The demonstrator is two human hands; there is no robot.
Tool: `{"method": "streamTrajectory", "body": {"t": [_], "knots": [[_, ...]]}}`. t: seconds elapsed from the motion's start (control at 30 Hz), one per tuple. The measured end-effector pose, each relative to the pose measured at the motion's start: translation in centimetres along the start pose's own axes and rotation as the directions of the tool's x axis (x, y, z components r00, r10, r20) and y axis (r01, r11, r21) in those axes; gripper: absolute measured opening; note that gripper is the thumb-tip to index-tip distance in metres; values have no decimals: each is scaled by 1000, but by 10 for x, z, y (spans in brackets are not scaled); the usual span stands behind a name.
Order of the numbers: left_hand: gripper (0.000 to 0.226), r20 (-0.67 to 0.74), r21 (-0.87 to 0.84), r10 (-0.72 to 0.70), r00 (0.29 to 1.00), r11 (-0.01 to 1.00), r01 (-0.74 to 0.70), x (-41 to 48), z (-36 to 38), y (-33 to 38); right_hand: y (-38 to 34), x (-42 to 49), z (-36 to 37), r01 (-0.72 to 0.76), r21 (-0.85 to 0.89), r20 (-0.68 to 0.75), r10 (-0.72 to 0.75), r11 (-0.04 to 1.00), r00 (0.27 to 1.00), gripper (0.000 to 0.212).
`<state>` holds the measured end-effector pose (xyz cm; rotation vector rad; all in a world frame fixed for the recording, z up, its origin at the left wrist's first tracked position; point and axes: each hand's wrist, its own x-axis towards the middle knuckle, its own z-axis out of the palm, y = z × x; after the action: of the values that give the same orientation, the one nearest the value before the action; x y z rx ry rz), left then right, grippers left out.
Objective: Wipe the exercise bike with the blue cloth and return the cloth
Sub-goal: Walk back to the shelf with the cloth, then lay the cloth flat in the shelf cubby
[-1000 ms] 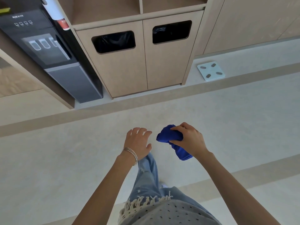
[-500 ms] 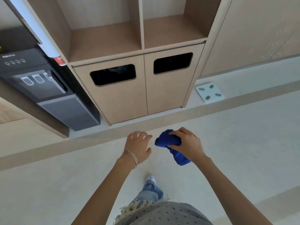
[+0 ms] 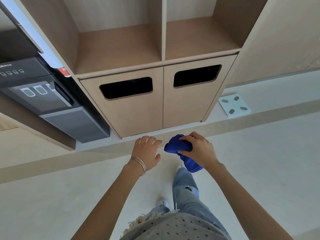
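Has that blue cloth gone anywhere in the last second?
Yes. Held in the right hand, the blue cloth has come forward toward the wooden cabinet with two dark openings; the stretch of floor between them has shrunk.

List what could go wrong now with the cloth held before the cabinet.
1. The right hand grips the cloth bunched, a tail hanging loose below; it could slip or snag.
2. The bin slots sit just under the open shelves; a careless put-down might drop the cloth into a bin.
3. The scale lies on the floor to the right; a sidestep could trip on it.
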<state>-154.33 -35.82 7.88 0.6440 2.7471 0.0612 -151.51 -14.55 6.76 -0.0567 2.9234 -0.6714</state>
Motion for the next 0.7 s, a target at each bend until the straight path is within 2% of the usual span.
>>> {"method": "streamTrajectory", "body": {"t": [0.43, 0.7], "knots": [[52, -75, -79, -130, 989, 989, 124, 145, -58, -16, 36, 167, -58, 142, -32, 9, -142, 989, 990, 42], [53, -78, -123, -247, 966, 964, 236, 201, -74, -24, 48, 243, -74, 247, -49, 96, -241, 968, 966, 42]]}}
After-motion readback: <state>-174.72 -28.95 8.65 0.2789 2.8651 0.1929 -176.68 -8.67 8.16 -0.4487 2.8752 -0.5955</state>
